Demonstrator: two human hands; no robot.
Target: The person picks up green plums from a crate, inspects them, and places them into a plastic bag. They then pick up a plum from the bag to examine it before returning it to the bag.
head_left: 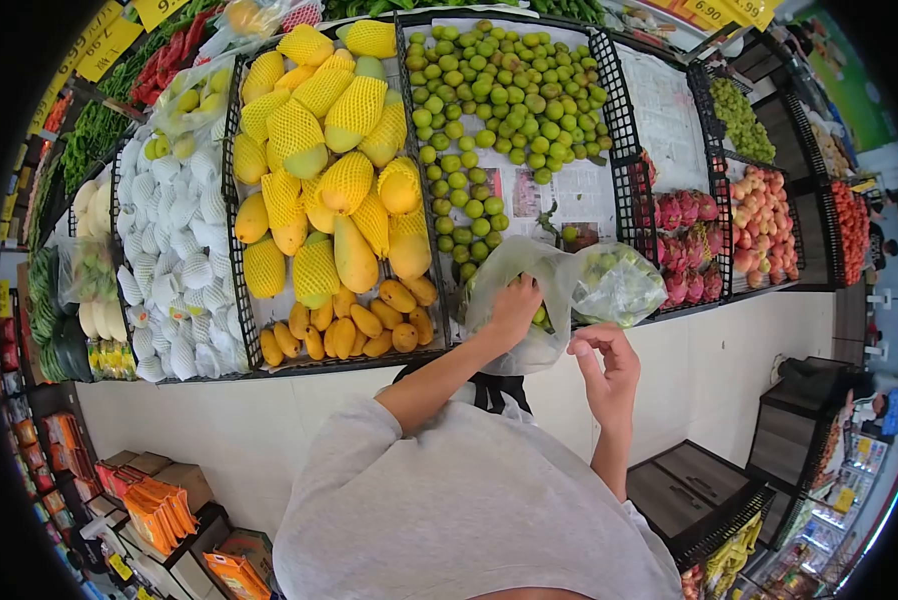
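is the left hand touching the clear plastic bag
Touching. The head view shows the left hand reaching into the mouth of the clear plastic bag, with the film bunched against its fingers.
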